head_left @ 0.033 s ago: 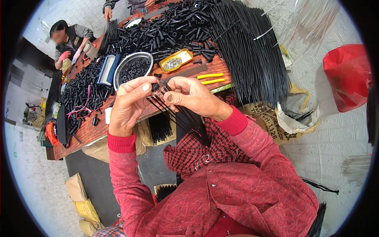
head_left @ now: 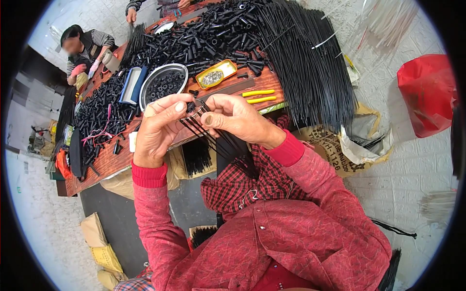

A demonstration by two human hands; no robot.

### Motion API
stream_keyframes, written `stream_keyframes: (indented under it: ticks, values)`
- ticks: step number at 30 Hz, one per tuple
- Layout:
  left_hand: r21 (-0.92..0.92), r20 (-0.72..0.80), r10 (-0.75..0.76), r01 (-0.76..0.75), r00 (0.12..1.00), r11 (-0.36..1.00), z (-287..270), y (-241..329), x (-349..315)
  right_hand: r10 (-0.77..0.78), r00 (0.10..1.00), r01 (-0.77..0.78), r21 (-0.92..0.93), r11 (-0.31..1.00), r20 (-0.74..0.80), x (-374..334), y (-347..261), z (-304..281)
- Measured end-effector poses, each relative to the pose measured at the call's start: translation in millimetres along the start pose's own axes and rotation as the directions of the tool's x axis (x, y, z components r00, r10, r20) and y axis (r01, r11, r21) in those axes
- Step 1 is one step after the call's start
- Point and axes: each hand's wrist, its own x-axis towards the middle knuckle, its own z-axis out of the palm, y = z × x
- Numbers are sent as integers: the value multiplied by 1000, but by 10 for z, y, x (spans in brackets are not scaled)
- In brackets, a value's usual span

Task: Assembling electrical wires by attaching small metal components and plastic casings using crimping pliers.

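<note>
My left hand point(head_left: 162, 121) is closed, with thumb and fingertips pinching a small black ring-like part point(head_left: 191, 107). Right beside it, my right hand point(head_left: 238, 119) is closed on several thin black rods point(head_left: 206, 136) at their upper ends. These rods meet the small black part between my two hands and fan downward over my lap. Their lower ends lie over a red-and-black checked cloth point(head_left: 233, 191). My fingers hide how exactly the rods join the part.
A brown table point(head_left: 104, 169) carries heaps of black tubular parts point(head_left: 208, 41), an oval dish of black rings point(head_left: 165, 82), a yellow tray point(head_left: 228, 68) and yellow-handled pliers point(head_left: 259, 93). Long black rods point(head_left: 310, 63) lie at right. Co-workers sit across; a red bag point(head_left: 424, 92) stands right.
</note>
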Motion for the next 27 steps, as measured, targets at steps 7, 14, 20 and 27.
stream_keyframes:
  ticks: [7,14,20,27]
  values:
    - [-41,-33,40,-42,999,998,118,24,-6,20,999,-20,-2,1000,-26,6,-10,-1]
    - [-1,1,73,-73,997,997,174,48,26,57,998,-57,-44,997,3,22,-39,10]
    - [71,-41,106,-103,994,992,199,36,25,70,997,-69,-47,996,12,35,-40,18]
    - [82,-88,128,-120,988,989,249,16,11,82,997,-81,-36,996,8,28,-34,15]
